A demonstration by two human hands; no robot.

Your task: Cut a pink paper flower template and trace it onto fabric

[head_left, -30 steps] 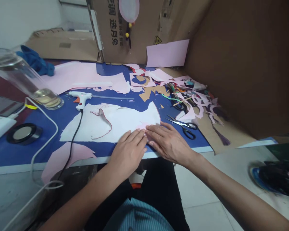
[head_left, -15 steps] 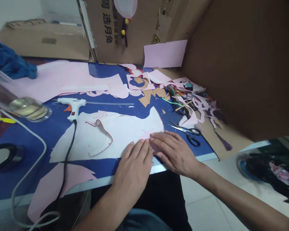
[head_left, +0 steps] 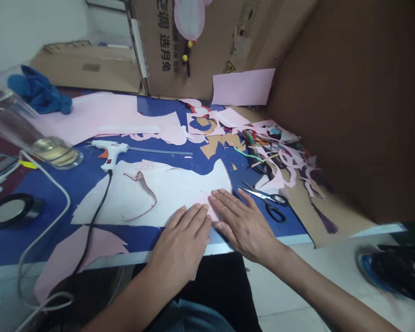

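A white cloth piece with red stitching along parts of its edge lies flat at the front of the blue table. My left hand rests palm down on its front edge, fingers stretched out. Beside it my right hand presses flat on the cloth's right end, over a small pink piece whose rest is hidden under the fingers. The fingertips of both hands are close together. To the right of my right hand lie black-handled scissors, opened.
A white glue gun with a black cord lies behind the cloth. Black tape roll and clear jar stand left. Pink sheets, paper scraps and a cardboard box are farther back.
The view has shifted, so the table things appear moved. My hands stay on the cloth, with slightly more of the pink piece showing between them.
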